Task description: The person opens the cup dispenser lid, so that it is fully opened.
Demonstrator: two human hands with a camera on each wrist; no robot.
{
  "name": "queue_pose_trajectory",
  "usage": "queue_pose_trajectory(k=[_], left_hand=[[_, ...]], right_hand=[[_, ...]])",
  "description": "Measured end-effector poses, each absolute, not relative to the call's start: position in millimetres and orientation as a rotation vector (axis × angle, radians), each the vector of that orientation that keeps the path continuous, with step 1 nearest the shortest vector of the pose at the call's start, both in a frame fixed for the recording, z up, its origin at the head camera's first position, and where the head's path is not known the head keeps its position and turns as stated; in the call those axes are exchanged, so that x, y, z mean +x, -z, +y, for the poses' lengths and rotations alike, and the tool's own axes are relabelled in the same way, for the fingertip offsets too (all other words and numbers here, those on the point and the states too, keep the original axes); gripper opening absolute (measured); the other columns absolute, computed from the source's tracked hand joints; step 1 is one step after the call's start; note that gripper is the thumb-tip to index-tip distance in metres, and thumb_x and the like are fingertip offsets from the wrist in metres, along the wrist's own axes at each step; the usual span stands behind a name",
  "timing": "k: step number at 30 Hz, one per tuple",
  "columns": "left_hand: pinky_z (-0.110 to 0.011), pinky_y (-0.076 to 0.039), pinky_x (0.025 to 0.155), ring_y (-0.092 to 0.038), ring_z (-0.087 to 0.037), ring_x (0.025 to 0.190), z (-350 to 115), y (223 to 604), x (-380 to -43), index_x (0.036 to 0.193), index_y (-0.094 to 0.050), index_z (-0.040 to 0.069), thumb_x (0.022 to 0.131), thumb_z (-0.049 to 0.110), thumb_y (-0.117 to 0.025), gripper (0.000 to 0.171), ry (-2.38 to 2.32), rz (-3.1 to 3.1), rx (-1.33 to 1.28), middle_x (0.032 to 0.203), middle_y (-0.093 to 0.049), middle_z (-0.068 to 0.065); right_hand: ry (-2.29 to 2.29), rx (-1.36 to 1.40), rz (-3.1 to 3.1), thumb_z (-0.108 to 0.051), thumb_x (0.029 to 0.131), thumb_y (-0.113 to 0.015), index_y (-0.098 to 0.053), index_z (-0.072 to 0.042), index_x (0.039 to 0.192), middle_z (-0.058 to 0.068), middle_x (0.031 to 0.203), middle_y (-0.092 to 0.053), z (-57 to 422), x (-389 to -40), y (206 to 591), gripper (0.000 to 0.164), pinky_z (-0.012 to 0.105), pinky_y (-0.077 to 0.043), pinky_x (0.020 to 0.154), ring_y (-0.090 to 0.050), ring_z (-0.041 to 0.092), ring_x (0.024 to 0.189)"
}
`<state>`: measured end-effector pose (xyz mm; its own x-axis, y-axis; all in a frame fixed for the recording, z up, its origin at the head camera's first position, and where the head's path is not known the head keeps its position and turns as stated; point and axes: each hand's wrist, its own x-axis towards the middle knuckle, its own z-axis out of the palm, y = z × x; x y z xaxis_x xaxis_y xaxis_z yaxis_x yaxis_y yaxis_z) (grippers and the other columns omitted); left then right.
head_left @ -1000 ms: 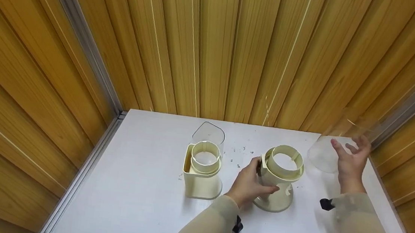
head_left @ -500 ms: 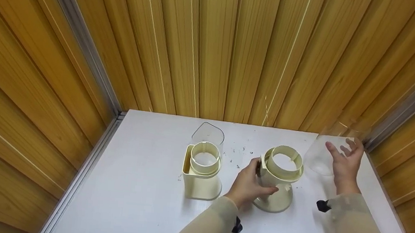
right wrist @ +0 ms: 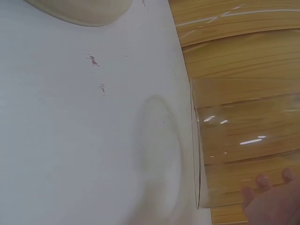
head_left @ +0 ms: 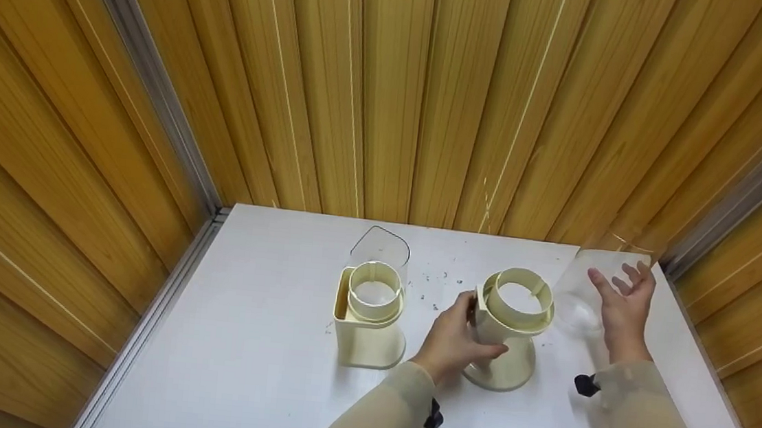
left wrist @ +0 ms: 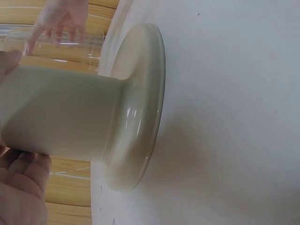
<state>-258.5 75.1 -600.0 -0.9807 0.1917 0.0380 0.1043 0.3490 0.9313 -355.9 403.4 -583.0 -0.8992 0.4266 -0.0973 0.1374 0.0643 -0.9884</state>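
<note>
On the right half of the table a cream plastic stand (head_left: 509, 366) with a round flared foot and a ring-shaped top stands upright. My left hand (head_left: 456, 341) grips its side, fingers behind and thumb in front; the left wrist view shows the smooth column (left wrist: 61, 112) between them. To the right, my right hand (head_left: 624, 308) holds a clear, wide cylinder (head_left: 579, 279) with its fingers curved round the wall. The right wrist view shows the cylinder's lower rim (right wrist: 197, 145) raised off the table, with a shadow beneath. Cylinder and stand are apart.
A second cream stand (head_left: 369, 344), with a ring and a side pocket, is left of my left hand. Behind it is a clear container (head_left: 382, 243). Small dark marks (head_left: 443, 281) dot the white table (head_left: 262, 314). Wood-patterned walls (head_left: 390, 104) enclose the back and sides.
My right hand has moved the clear cylinder left and a little nearer, towards the gripped stand. The left hand keeps its hold and both stands have stayed put.
</note>
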Motion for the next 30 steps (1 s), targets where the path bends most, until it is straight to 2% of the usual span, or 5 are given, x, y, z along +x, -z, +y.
queue_pose_trajectory(k=[18, 25, 30], left_hand=[[-0.037, -0.05, 0.13, -0.061, -0.008, 0.148, 76, 601, -257, 0.159, -0.052, 0.034, 0.077, 0.032, -0.107, 0.099, -1.726, 2.49, 0.23, 0.157, -0.067, 0.012], [-0.035, -0.051, 0.128, -0.063, -0.008, 0.146, 74, 602, -256, 0.159, -0.051, 0.033, 0.078, 0.032, -0.106, 0.098, -1.716, 2.514, 0.264, 0.156, -0.068, 0.011], [-0.036, -0.051, 0.129, -0.062, -0.009, 0.148, 74, 603, -256, 0.16, -0.051, 0.033, 0.078, 0.032, -0.106, 0.098, -1.71, 2.518, 0.265, 0.158, -0.067, 0.01]], right_hand=[[-1.903, -0.578, -2.223, -0.049, 0.102, -0.083, 0.003, -0.036, 0.178, -0.004, 0.193, -0.011, 401, -349, 592, 0.115, 0.049, -0.029, 0.145, -0.018, 0.027, 0.179], [-1.887, -0.494, -2.244, -0.035, 0.103, -0.085, 0.005, -0.027, 0.176, 0.007, 0.191, -0.011, 400, -344, 596, 0.116, 0.047, -0.025, 0.146, -0.022, 0.033, 0.175], [-1.866, -0.496, -2.27, -0.032, 0.102, -0.087, 0.005, -0.026, 0.175, 0.008, 0.192, -0.012, 400, -342, 598, 0.118, 0.045, -0.019, 0.148, -0.022, 0.033, 0.176]])
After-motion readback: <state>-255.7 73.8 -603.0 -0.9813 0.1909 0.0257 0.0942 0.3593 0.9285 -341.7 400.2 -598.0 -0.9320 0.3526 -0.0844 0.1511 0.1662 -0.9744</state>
